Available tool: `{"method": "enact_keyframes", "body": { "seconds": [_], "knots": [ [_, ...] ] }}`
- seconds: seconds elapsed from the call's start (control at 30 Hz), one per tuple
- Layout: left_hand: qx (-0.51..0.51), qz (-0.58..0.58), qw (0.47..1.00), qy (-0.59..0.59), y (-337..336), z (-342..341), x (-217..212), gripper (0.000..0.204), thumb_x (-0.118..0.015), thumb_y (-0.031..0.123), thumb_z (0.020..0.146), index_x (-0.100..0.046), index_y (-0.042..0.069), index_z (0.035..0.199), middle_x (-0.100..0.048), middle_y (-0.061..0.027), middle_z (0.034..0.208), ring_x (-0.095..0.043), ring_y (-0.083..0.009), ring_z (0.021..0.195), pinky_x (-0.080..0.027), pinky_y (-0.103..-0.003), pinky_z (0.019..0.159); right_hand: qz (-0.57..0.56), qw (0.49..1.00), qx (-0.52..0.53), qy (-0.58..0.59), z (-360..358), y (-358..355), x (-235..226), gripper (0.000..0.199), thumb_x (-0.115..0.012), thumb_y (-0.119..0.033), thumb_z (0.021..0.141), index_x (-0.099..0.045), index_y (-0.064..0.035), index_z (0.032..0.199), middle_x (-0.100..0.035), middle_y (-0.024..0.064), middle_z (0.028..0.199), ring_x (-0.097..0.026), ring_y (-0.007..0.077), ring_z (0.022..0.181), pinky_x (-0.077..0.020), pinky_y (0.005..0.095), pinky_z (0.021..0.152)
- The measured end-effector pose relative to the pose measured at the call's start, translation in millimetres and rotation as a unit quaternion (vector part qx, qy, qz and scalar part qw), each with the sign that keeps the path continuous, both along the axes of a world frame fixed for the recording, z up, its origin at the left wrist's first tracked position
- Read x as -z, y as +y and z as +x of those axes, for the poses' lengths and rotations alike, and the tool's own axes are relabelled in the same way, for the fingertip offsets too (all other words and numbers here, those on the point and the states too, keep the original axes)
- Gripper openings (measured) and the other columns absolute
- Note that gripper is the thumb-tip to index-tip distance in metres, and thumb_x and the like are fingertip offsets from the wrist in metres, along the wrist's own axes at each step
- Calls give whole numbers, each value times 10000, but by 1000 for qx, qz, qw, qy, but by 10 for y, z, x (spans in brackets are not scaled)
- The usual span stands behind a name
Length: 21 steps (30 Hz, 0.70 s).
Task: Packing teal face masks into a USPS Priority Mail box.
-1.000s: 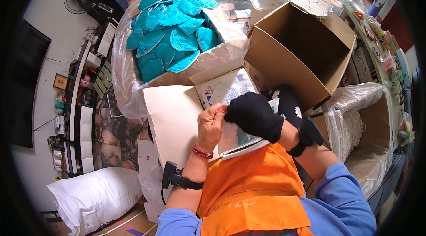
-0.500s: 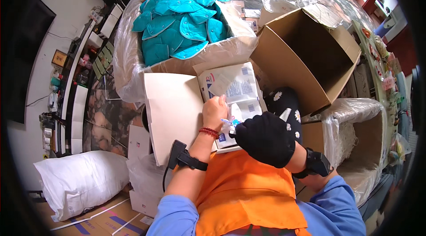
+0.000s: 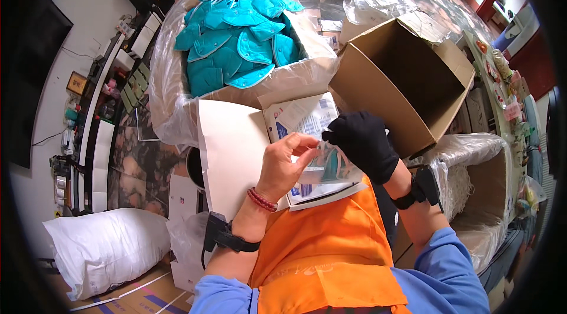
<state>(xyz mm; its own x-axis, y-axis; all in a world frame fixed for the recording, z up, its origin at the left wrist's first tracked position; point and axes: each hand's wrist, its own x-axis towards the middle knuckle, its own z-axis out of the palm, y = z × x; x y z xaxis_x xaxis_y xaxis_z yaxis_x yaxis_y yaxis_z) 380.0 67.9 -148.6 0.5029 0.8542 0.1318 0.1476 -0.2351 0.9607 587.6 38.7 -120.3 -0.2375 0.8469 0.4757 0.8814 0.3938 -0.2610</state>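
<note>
A clear plastic bag [image 3: 331, 167] hangs between my hands, with teal and whitish shapes showing in or through it. My bare left hand [image 3: 286, 163], with a red bead bracelet at its wrist, has curled fingers pinched at the bag's upper left edge. In a black glove, my right hand [image 3: 365, 144] grips the top of the bag on the right; the glove hides part of that grip. Beneath them lies an open white carton [image 3: 233, 149], its lid folded out to the left. Printed white packets [image 3: 304, 114] fill the carton.
Beyond the carton stands a plastic-lined box [image 3: 322, 69] heaped with teal snap-fastened fabric pads [image 3: 236, 36]. An open brown cardboard box [image 3: 378, 87] is at the right, above another lined box [image 3: 502, 184]. A stuffed white sack [image 3: 106, 249] rests at lower left.
My right hand has moved up and away from me. The clear bag, bunched between my hands before, is now spread out. My left hand has shifted slightly nearer, fingers more uncurled.
</note>
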Motion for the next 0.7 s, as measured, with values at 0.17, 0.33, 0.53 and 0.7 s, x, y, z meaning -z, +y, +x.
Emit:
{"method": "enact_keyframes", "body": {
  "seconds": [0.17,0.33,0.53,0.7],
  "knots": [
    [50,-15,999,1,-41,-19,171,196,-739,56,903,-679,16,1086,-729,-59,940,-692,-109,876,-557,-266,812,16,1000,-5,-14,-25,53,16,175,-771,-239,778,-675,-124,688,-620,86,637,-628,277,602,-462,390,576],
    [70,-156,982,-82,-26,-42,262,199,-741,81,898,-682,36,1082,-725,-35,953,-694,-122,894,-555,-278,829,33,999,-1,-38,-52,98,-2,200,-768,-257,787,-665,-135,667,-612,72,637,-625,266,598,-449,378,560],
    [55,-71,996,25,-20,19,118,283,-785,65,860,-670,27,1116,-718,-21,962,-676,-102,865,-555,-262,800,63,998,-12,-27,-186,126,122,205,-761,-284,788,-651,-145,686,-584,46,648,-617,242,594,-450,370,557],
    [105,-83,990,-50,-20,44,263,320,-834,96,816,-687,31,1092,-710,-43,950,-643,-165,853,-534,-312,793,16,999,-22,-48,-248,141,99,136,-720,-264,825,-669,-146,778,-616,51,677,-651,257,642,-498,384,580]
  ]
}}
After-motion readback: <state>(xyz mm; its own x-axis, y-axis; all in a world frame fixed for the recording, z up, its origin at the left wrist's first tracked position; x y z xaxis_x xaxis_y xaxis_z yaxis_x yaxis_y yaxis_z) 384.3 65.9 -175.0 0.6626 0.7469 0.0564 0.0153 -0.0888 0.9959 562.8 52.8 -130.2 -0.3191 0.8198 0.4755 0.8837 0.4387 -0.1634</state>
